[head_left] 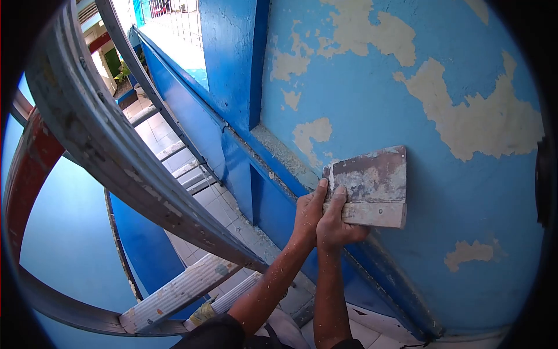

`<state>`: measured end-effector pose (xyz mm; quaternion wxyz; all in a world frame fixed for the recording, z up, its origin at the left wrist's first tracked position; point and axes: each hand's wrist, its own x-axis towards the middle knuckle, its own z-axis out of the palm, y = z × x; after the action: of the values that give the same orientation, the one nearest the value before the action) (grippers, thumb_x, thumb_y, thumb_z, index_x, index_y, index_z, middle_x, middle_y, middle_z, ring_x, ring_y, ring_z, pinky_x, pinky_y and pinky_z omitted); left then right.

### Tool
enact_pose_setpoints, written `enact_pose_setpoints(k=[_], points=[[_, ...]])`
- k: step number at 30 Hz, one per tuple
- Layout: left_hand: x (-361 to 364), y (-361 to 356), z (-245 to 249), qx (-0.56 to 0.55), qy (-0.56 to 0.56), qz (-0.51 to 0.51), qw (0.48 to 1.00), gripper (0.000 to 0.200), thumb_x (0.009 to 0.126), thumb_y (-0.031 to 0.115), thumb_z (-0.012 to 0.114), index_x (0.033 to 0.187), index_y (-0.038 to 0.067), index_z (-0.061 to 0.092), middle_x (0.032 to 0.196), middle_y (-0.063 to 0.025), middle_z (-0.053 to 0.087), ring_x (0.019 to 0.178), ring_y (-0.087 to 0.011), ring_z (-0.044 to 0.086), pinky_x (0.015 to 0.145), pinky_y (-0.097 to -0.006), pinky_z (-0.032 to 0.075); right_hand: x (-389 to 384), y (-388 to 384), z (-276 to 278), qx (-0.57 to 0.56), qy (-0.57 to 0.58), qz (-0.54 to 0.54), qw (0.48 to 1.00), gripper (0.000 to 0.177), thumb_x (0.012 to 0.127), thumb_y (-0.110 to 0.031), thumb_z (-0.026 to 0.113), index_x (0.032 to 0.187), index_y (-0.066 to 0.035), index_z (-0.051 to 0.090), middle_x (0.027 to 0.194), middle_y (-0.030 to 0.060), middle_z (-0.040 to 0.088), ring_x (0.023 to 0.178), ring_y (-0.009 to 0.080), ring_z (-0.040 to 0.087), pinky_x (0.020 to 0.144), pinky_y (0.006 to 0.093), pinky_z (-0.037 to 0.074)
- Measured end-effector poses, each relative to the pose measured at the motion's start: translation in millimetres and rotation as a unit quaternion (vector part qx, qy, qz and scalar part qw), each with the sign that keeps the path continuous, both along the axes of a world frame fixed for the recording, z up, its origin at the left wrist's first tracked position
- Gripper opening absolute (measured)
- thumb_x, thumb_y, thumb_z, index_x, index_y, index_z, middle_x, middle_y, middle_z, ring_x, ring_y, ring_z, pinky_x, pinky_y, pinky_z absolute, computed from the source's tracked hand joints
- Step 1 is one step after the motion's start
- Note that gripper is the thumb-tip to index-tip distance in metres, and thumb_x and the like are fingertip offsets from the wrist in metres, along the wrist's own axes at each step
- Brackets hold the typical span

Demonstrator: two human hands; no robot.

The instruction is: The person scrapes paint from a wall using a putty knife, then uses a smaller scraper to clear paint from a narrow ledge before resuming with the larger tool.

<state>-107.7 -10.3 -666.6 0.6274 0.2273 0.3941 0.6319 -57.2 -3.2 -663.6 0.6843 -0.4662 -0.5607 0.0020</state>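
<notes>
A wide, paint-stained scraper (372, 180) is held against or close to the light blue wall (360, 93), its blade upright on the right. My left hand (310, 210) is closed at the scraper's left end, its thumb on the lower left corner of the blade. Right beside it, my right hand (339, 224) is wrapped round the handle strip, the thumb pointing up. Pale patches of bared wall (471, 116) show above and to the right of the scraper. Flakes of paint cling to both forearms.
A metal ladder (139, 163) curves across the left side, with a ribbed step (180, 291) near my arms. A dark blue ledge (279, 180) runs diagonally along the wall. Below lies a tiled floor (218, 212) with debris. A window grille (177, 23) shows at the top.
</notes>
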Motion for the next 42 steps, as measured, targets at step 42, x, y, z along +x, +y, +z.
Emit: enact_pose_setpoints(k=[42], points=[[7.0, -78.0, -11.4, 0.011, 0.133, 0.055, 0.989, 0.047, 0.103, 0.036, 0.057, 0.083, -0.006, 0.067, 0.068, 0.002, 0.058, 0.057, -0.0058, 0.043, 0.051, -0.028, 0.036, 82.4, -128.3, -18.4, -0.193, 0.41, 0.207, 0.867, 0.041, 0.082, 0.004, 0.076, 0.12, 0.002, 0.061, 0.116, 0.008, 0.066, 0.102, 0.0152, 0.064, 0.089, 0.0301, 0.052]])
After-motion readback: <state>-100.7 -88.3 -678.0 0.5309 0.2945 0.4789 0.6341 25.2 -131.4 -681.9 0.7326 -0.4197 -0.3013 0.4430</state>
